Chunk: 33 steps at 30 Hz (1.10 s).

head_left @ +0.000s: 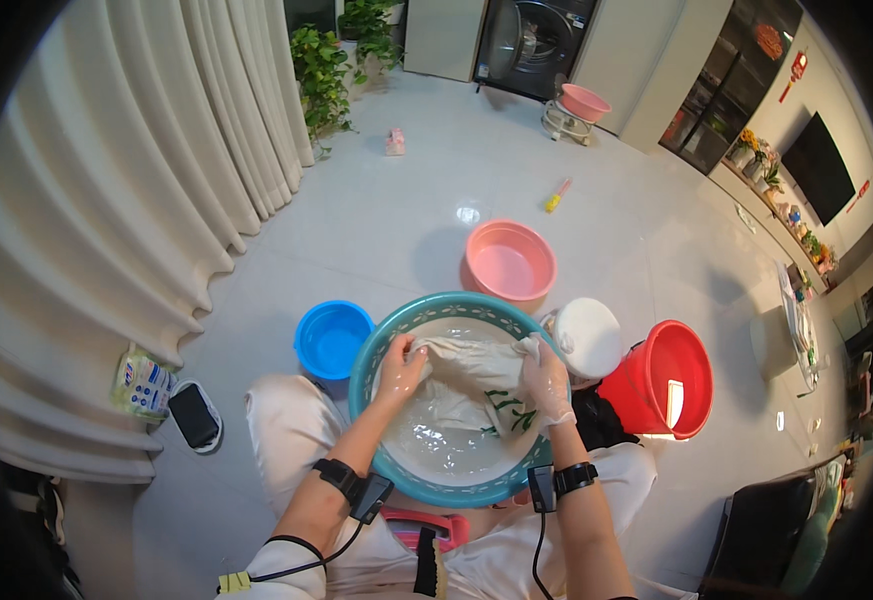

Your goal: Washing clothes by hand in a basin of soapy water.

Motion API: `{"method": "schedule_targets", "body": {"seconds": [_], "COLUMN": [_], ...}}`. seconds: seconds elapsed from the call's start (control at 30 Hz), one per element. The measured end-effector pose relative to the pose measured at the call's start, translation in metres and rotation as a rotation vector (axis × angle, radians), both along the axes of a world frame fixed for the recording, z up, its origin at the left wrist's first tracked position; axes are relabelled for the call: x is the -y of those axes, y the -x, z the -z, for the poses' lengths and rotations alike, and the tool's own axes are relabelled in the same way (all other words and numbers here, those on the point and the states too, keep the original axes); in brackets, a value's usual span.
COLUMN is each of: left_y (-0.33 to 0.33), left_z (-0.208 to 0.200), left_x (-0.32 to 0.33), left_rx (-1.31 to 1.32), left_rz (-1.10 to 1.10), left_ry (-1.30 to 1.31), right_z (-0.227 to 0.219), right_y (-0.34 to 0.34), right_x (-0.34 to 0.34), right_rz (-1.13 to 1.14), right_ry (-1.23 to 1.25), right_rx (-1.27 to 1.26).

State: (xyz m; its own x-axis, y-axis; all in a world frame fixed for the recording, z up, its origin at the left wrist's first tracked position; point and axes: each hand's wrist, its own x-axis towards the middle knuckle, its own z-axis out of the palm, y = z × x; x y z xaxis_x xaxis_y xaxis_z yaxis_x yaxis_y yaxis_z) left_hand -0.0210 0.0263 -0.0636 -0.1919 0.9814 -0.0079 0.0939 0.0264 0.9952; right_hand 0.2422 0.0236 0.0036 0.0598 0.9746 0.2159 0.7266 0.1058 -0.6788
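A white cloth (471, 375) with a dark green leaf print lies stretched between my two hands, partly in the soapy water of a large teal basin (376, 455). My left hand (400, 370) grips the cloth's left end near the basin's left side. At the right side, my right hand (546, 380), wet with suds, is closed on the other end. Whether the cloth is a garment cannot be made out. The basin stands in front of me, between my knees.
Around the basin stand a blue basin (332, 340), a pink basin (511, 262), a white lidded tub (588, 338) and a red bucket (676, 385). A detergent bag (143, 383) and a phone (193, 416) lie at left by the curtain (86, 250). A yellow brush (557, 196) lies farther off.
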Motion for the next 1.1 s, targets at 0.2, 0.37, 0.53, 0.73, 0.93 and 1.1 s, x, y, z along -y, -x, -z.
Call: {"method": "schedule_targets", "body": {"seconds": [0.2, 0.37, 0.53, 0.73, 0.93, 1.1], "left_y": [-0.019, -0.028, -0.034, -0.011, -0.028, -0.044], "left_z": [0.042, 0.045, -0.012, 0.055, 0.050, 0.047], "left_x": [0.006, 0.013, 0.022, 0.017, 0.027, 0.053], "left_rx": [-0.482, 0.009, 0.558, 0.690, 1.136, 1.125], "left_rz": [0.144, 0.204, 0.021, -0.025, 0.258, 0.340], "left_ry": [0.281, 0.422, 0.797, 0.775, 0.786, 0.658], "right_z": [0.006, 0.063, 0.067, 0.033, -0.016, -0.026], "right_y": [0.038, 0.058, 0.069, 0.099, 0.117, 0.109], "right_x": [0.010, 0.011, 0.010, 0.039, 0.073, 0.072], "right_rz": [-0.145, -0.245, -0.269, -0.480, -0.427, -0.502], "right_ry": [0.356, 0.292, 0.612, 0.446, 0.104, 0.047], "right_rx": [0.512, 0.466, 0.129, -0.215, 0.061, 0.344]}}
